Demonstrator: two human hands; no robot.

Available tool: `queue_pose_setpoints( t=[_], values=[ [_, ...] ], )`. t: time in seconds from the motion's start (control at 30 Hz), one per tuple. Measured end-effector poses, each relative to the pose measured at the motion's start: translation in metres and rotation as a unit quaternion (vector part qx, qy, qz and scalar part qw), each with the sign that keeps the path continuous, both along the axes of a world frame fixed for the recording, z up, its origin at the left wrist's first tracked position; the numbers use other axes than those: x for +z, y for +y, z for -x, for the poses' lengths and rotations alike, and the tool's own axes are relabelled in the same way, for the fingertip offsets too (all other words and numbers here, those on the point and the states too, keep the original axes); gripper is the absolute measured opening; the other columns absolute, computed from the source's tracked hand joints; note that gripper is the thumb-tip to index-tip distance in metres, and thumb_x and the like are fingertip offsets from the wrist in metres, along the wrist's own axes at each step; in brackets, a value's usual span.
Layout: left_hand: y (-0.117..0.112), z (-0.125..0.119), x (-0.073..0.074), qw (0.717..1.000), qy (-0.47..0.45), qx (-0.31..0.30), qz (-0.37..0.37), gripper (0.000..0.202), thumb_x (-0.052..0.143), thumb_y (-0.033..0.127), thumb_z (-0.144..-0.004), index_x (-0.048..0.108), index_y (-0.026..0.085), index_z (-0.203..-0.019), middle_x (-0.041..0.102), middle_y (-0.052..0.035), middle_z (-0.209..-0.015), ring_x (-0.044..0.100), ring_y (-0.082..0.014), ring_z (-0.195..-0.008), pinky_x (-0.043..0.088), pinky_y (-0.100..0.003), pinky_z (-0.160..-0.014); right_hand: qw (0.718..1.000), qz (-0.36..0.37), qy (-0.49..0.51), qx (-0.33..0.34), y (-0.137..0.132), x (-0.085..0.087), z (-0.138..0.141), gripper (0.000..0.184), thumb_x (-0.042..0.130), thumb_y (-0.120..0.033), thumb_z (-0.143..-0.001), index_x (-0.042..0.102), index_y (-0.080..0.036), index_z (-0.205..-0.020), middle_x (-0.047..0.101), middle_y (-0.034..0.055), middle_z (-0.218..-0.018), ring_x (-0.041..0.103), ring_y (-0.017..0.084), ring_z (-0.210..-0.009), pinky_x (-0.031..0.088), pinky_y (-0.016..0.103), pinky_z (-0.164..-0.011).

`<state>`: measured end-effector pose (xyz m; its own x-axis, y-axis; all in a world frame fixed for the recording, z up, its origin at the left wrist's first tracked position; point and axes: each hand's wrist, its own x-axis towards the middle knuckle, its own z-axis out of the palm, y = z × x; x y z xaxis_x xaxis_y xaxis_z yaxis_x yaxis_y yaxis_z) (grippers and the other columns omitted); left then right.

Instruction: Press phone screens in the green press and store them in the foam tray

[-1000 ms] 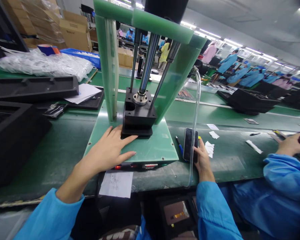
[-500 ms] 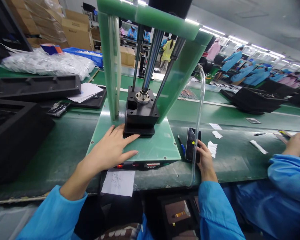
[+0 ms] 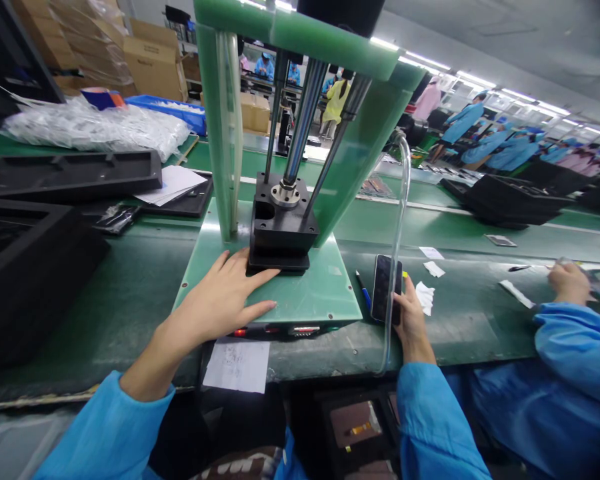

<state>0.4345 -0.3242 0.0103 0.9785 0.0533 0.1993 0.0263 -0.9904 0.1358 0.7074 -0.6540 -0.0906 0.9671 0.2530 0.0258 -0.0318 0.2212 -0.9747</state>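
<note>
My left hand (image 3: 223, 290) lies flat with spread fingers on the pale green base (image 3: 300, 300) of a press. Its fingertips rest at the front left edge of the black press block (image 3: 285, 227), which is down at the base. To the right, my right hand (image 3: 411, 317) grips the lower right edge of a dark smartphone (image 3: 381, 287) lying on the bench, the thumb over its edge. A small yellow tab (image 3: 405, 274) shows at the index fingertip. A clear hose (image 3: 399, 233) hangs in front of the phone and hides part of it. A blue pen (image 3: 363, 291) lies beside the phone.
Crumpled white paper (image 3: 425, 298) lies right of my right hand. Black foam trays (image 3: 40, 280) stand at the left, with plastic bags (image 3: 95, 127) behind. A co-worker's hand (image 3: 570, 281) is at the far right. A paper note (image 3: 237, 365) hangs below the press.
The yellow tab has shifted from over the phone's face to its right edge, with my right fingers. My left hand stays still. The co-worker's hand has moved left.
</note>
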Motion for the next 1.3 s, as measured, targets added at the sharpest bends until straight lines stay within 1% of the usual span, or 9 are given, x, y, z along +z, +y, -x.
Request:
queue_pose_setpoints(
  t=[0.13, 0.3, 0.5, 0.73, 0.83, 0.9, 1.03, 1.13, 1.3],
  values=[
    [0.0001, 0.0000, -0.0007, 1.000, -0.002, 0.000, 0.000, 0.058, 0.042, 0.061, -0.097, 0.050, 0.030, -0.145, 0.043, -0.0166, -0.152, 0.040, -0.0350, -0.141, 0.030, -0.060, -0.116, 1.000, -0.005, 0.002, 0.007, 0.0008, 0.0005, 0.0002, 0.074, 0.087, -0.024, -0.057, 0.064, -0.026, -0.127, 0.074, 0.0019, -0.100, 0.070, 0.022, -0.075, 0.061, 0.031, -0.063],
    [0.0001, -0.0001, -0.0005, 1.000, -0.003, 0.001, 0.001, 0.058, 0.042, 0.062, -0.097, 0.050, 0.030, -0.145, 0.044, -0.0164, -0.152, 0.040, -0.0347, -0.141, 0.031, -0.060, -0.116, 1.000, -0.012, 0.007, -0.013, -0.0008, -0.0018, -0.0010, 0.079, 0.088, -0.022, -0.055, 0.063, -0.030, -0.130, 0.074, -0.0006, -0.099, 0.070, 0.020, -0.080, 0.060, 0.027, -0.065],
    [0.0008, 0.0000, 0.0003, 1.000, -0.001, -0.001, 0.001, 0.059, 0.043, 0.062, -0.097, 0.050, 0.030, -0.146, 0.043, -0.0167, -0.153, 0.039, -0.0354, -0.142, 0.031, -0.061, -0.116, 0.999, -0.002, 0.013, -0.039, -0.0005, -0.0032, -0.0022, 0.060, 0.087, -0.023, -0.052, 0.074, -0.027, -0.110, 0.074, 0.0010, -0.100, 0.069, 0.021, -0.077, 0.058, 0.026, -0.060],
    [0.0001, -0.0006, 0.0002, 1.000, -0.004, -0.003, 0.007, 0.058, 0.043, 0.061, -0.097, 0.051, 0.030, -0.145, 0.044, -0.0165, -0.152, 0.039, -0.0361, -0.142, 0.031, -0.061, -0.115, 0.998, 0.023, 0.024, -0.056, -0.0007, -0.0051, -0.0049, 0.032, 0.085, -0.026, -0.046, 0.076, -0.020, -0.077, 0.070, 0.0012, -0.067, 0.063, 0.017, -0.053, 0.051, 0.023, -0.046],
    [-0.0001, -0.0004, -0.0003, 1.000, -0.007, -0.002, 0.008, 0.058, 0.044, 0.061, -0.096, 0.050, 0.031, -0.145, 0.044, -0.0151, -0.152, 0.040, -0.0359, -0.141, 0.031, -0.060, -0.116, 0.998, 0.025, 0.024, -0.054, -0.0013, -0.0051, -0.0054, 0.027, 0.085, -0.026, -0.045, 0.074, -0.020, -0.069, 0.068, 0.0009, -0.062, 0.060, 0.016, -0.050, 0.049, 0.022, -0.043],
    [-0.0003, -0.0002, -0.0004, 1.000, -0.011, 0.002, 0.008, 0.057, 0.044, 0.062, -0.096, 0.051, 0.031, -0.144, 0.045, -0.0145, -0.151, 0.040, -0.0351, -0.140, 0.030, -0.060, -0.116, 0.998, 0.020, 0.019, -0.050, -0.0011, -0.0041, -0.0048, 0.034, 0.085, -0.025, -0.047, 0.076, -0.021, -0.079, 0.071, 0.0007, -0.071, 0.063, 0.016, -0.056, 0.051, 0.022, -0.047],
    [-0.0003, 0.0002, -0.0006, 1.000, -0.009, 0.000, 0.003, 0.058, 0.042, 0.062, -0.097, 0.050, 0.031, -0.145, 0.046, -0.0159, -0.150, 0.040, -0.0342, -0.141, 0.031, -0.060, -0.116, 1.000, 0.006, 0.004, -0.029, -0.0001, -0.0010, -0.0017, 0.068, 0.085, -0.022, -0.052, 0.071, -0.029, -0.118, 0.074, 0.0001, -0.099, 0.069, 0.021, -0.076, 0.058, 0.027, -0.061],
    [0.0002, 0.0002, -0.0011, 1.000, -0.008, 0.000, 0.000, 0.058, 0.042, 0.062, -0.097, 0.050, 0.030, -0.145, 0.045, -0.0164, -0.150, 0.040, -0.0346, -0.141, 0.030, -0.060, -0.116, 1.000, 0.007, 0.001, -0.011, -0.0002, 0.0003, 0.0001, 0.079, 0.085, -0.022, -0.054, 0.064, -0.027, -0.130, 0.073, 0.0018, -0.098, 0.069, 0.023, -0.076, 0.060, 0.031, -0.064],
    [0.0005, -0.0001, -0.0006, 1.000, -0.006, -0.002, -0.005, 0.059, 0.042, 0.062, -0.097, 0.051, 0.030, -0.145, 0.046, -0.0167, -0.150, 0.039, -0.0349, -0.142, 0.030, -0.060, -0.116, 1.000, 0.011, 0.002, -0.009, -0.0009, 0.0001, 0.0008, 0.084, 0.085, -0.023, -0.057, 0.058, -0.025, -0.137, 0.074, 0.0038, -0.097, 0.069, 0.024, -0.074, 0.060, 0.033, -0.062]
  ],
)
